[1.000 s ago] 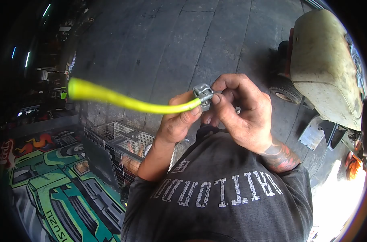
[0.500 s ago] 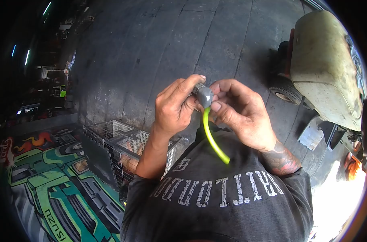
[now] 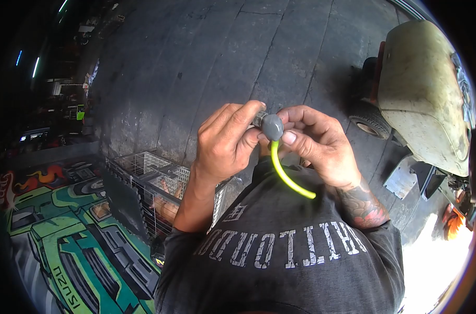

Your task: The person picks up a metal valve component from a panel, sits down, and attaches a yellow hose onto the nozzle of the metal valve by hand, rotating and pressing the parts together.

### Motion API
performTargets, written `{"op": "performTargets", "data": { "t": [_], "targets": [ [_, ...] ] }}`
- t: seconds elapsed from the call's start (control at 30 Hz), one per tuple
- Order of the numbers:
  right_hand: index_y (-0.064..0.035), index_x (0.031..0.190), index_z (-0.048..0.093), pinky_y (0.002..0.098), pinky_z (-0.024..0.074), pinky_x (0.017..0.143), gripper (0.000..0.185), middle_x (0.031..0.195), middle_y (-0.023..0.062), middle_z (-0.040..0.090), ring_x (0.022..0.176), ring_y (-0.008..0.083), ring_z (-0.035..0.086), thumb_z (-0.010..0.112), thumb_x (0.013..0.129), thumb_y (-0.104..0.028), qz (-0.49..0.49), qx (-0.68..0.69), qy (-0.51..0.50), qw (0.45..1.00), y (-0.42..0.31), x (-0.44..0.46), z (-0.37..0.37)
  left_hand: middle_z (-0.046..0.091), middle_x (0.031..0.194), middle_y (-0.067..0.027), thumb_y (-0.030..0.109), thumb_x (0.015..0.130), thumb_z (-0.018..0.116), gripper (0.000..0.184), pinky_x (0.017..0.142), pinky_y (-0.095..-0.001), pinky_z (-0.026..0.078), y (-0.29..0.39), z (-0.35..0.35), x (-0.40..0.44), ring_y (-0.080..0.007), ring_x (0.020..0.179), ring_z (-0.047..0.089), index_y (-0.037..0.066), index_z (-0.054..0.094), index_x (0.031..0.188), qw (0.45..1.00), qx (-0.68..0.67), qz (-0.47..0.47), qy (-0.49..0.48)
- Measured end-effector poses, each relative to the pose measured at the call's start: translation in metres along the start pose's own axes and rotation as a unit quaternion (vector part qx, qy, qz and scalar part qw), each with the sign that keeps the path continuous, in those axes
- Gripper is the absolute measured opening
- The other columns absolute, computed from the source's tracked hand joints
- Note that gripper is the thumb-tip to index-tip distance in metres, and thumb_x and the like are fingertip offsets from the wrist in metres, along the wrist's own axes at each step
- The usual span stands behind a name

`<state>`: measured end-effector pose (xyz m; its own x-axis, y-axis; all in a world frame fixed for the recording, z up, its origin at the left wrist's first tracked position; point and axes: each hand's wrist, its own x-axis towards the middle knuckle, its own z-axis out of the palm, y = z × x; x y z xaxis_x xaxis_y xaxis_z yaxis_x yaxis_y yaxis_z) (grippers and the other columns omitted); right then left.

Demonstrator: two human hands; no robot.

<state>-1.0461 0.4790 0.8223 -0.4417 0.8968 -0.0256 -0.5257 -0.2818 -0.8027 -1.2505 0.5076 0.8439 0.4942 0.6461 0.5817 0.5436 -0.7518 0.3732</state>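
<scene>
A worker in a dark shirt [image 3: 280,285] holds a grey fitting [image 3: 272,126] at chest height in a workshop, a length of bright yellow-green tube [image 3: 286,175] curving down from it toward the shirt. As seen from here, the left hand [image 3: 221,138] pinches the metal end of the piece between thumb and forefinger, back of the hand turned up. The right hand [image 3: 321,149], its forearm tattooed, closes thumb and forefinger on the rounded end; its other fingers are partly hidden behind. The step in hand looks like close handling of the fitting, gripped from both sides. The next move appears to call for a steady left pinch, small fingertip adjustments by the right, and care that the loose tube does not snag. Nearby stand a wire cage [image 3: 153,163] and a panel painted with a green truck [image 3: 86,256]; opposite, a beige vehicle body [image 3: 421,89] rests above a wheel [image 3: 371,123].
</scene>
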Motion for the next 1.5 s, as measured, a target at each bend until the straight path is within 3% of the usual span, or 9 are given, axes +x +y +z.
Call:
{"op": "performTargets", "data": {
  "t": [0.2,0.57,0.8,1.07,1.5],
  "targets": [
    [0.0072,0.123,0.055,0.0269,0.0547,0.077,0.035,0.101,0.0104,0.065,0.087,0.0136,0.065,0.058,0.099,-0.018,0.031,0.054,-0.030,0.998,-0.002,-0.002,-0.007,0.062,0.077,-0.0086,0.028,0.085,0.073,0.033,0.056,-0.0318,0.049,0.000,-0.004,-0.001,-0.0217,0.065,0.062,0.000,0.065,0.100,0.999,-0.005,-0.017,-0.033],
    [0.0087,0.128,0.052,0.0318,0.0586,0.074,0.041,0.106,0.0148,0.066,0.090,0.0197,0.068,0.055,0.100,-0.021,0.032,0.069,-0.027,0.997,0.012,-0.002,-0.009,0.064,0.077,-0.0082,0.025,0.079,0.080,0.032,0.057,-0.0301,0.051,0.010,-0.012,0.001,-0.0193,0.066,0.064,0.001,0.065,0.093,0.998,-0.015,-0.034,-0.046],
    [0.0082,0.129,0.051,0.0285,0.0577,0.073,0.041,0.106,0.0135,0.066,0.090,0.0174,0.067,0.058,0.099,-0.019,0.038,0.060,-0.020,0.997,0.012,-0.003,-0.001,0.062,0.075,-0.0060,0.021,0.077,0.081,0.031,0.052,-0.0301,0.049,0.013,-0.011,-0.004,-0.0179,0.063,0.063,0.002,0.064,0.093,0.999,-0.027,-0.041,-0.014],
    [0.0054,0.128,0.053,0.0247,0.0553,0.072,0.039,0.103,0.0095,0.067,0.088,0.0119,0.064,0.064,0.095,-0.011,-0.036,-0.033,0.002,0.999,0.015,-0.002,0.005,0.062,0.079,-0.0092,0.022,0.084,0.073,0.026,0.054,-0.0284,0.051,0.019,-0.007,-0.004,-0.0178,0.069,0.065,0.000,0.062,0.095,0.978,-0.139,-0.155,-0.017],
    [0.0043,0.124,0.057,0.0243,0.0555,0.069,0.035,0.099,0.0099,0.068,0.082,0.0117,0.065,0.065,0.094,-0.012,-0.044,-0.105,0.016,0.993,0.006,0.002,-0.005,0.064,0.078,-0.0103,0.022,0.086,0.071,0.026,0.056,-0.0273,0.051,0.017,0.000,0.005,-0.0165,0.067,0.065,-0.001,0.062,0.093,0.953,-0.213,-0.211,-0.039]
  ]
}}
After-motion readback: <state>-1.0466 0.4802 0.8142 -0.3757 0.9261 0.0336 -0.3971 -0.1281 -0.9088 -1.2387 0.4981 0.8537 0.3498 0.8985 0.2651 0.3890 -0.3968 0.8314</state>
